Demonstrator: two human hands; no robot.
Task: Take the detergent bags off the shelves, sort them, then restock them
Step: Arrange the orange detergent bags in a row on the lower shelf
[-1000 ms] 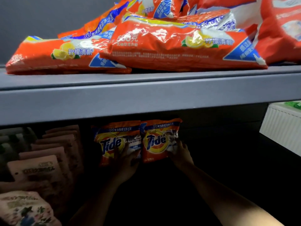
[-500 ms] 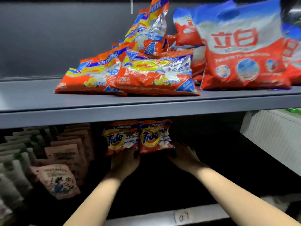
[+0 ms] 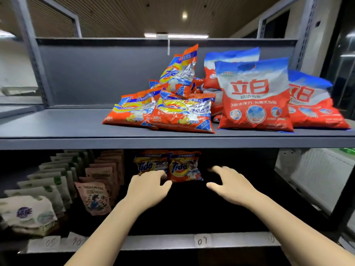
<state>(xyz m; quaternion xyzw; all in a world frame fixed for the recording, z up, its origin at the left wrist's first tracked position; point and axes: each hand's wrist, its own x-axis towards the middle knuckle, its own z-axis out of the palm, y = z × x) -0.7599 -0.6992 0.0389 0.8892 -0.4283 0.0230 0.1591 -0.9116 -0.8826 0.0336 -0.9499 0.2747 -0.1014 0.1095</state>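
Head view shows two orange Tide detergent bags [image 3: 168, 166] standing restocked on the dark lower shelf [image 3: 163, 241], left hand [image 3: 147, 191] and right hand [image 3: 231, 186] both spread and grasping nothing — while the jumbled orange and red-white bags [image 3: 192, 104] on the grey upper shelf [image 3: 76, 135] appear left to restock.

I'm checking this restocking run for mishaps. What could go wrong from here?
The upright Tide bag leans on the loose pile on the upper shelf; a bump might tip it over. On the lower shelf, the two standing Tide bags could topple, since the left hand and right hand are open, gripping neither.
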